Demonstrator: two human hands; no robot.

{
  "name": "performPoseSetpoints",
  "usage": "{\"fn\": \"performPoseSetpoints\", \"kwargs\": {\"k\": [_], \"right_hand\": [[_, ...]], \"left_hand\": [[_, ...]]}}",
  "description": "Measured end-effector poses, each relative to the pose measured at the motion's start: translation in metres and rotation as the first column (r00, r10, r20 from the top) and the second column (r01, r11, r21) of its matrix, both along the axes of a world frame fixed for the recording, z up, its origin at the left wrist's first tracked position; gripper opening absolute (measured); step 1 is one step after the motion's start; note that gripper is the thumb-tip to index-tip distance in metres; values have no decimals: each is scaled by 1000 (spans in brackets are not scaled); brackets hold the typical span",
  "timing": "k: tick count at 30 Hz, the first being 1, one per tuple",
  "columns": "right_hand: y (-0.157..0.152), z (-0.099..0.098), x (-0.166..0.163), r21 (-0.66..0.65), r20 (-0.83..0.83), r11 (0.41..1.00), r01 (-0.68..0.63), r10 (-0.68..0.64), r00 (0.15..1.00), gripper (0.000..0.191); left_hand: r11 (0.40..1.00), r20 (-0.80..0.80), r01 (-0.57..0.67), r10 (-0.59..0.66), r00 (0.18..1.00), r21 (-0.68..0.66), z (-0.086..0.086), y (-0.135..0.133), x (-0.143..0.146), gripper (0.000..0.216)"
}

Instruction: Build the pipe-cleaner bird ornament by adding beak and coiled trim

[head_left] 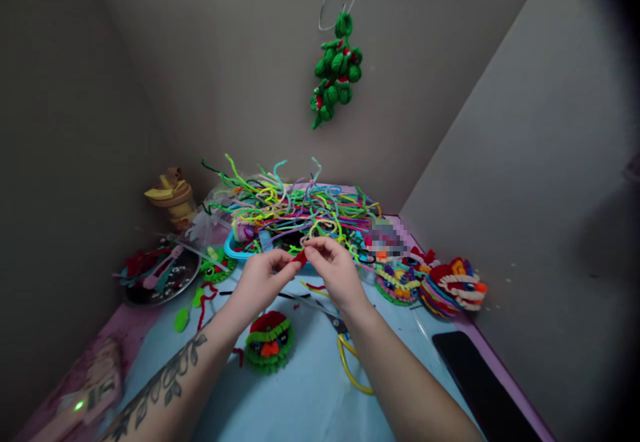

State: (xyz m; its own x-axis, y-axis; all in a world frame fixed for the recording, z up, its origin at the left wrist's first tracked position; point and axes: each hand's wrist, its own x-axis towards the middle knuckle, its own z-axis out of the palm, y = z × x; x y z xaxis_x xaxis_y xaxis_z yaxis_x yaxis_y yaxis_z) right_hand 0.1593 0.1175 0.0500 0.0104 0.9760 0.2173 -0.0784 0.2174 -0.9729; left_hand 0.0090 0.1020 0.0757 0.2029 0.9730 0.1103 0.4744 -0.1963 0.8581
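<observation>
A short, folded or coiled piece of red pipe cleaner (301, 257) is pinched between my two hands above the middle of the table. My left hand (267, 279) grips its near left end with thumb and fingers. At the other end, my right hand (337, 270) closes on it, fingertips pressed together. Below them lies a round pipe-cleaner face (269, 342) in green and red, with an orange beak and dark eyes. Scissors with yellow handles (345, 359) rest under my right forearm, which partly hides them.
Behind my hands, a blue tray (235, 247) overflows with colourful pipe cleaners (300, 205). Finished pipe-cleaner pieces (453, 287) sit at right, near a black phone-like slab (485, 382). A metal bowl (187, 275) and glue gun (95, 389) are left. Green pipe-cleaner ornaments (337, 72) hang from a wire.
</observation>
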Motion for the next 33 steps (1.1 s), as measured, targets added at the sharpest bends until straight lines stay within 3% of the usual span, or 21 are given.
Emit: {"fn": "performPoseSetpoints", "kwargs": {"k": [6, 11, 14, 17, 21, 27, 33], "right_hand": [[2, 7, 12, -29, 40, 1000, 9, -8, 999, 16], [-5, 24, 19, -38, 9, 999, -22, 22, 1000, 19], [-15, 23, 15, -60, 31, 991, -118, 120, 992, 17], [-25, 8, 3, -137, 24, 954, -267, 272, 962, 15], [-34, -17, -20, -255, 43, 909, -331, 352, 935, 13], [-29, -39, -54, -424, 149, 834, -352, 448, 882, 4], [-23, -47, -72, -494, 293, 815, -304, 485, 824, 9]], "left_hand": [[999, 5, 26, -26, 1000, 38, -1, 6, -7, 28], [996, 74, -75, 72, 995, 38, 22, 6, -22, 40], [990, -43, -39, 45, 998, 137, 40, -2, -30, 36], [971, -322, 47, 32, 946, 235, 44, -17, -39, 27], [986, -527, 25, 68, 847, 167, 15, -45, -58, 26], [996, -511, 70, -86, 855, -50, -54, -68, -89, 21], [988, -438, 145, -150, 887, -45, -71, -72, -90, 15]]}}
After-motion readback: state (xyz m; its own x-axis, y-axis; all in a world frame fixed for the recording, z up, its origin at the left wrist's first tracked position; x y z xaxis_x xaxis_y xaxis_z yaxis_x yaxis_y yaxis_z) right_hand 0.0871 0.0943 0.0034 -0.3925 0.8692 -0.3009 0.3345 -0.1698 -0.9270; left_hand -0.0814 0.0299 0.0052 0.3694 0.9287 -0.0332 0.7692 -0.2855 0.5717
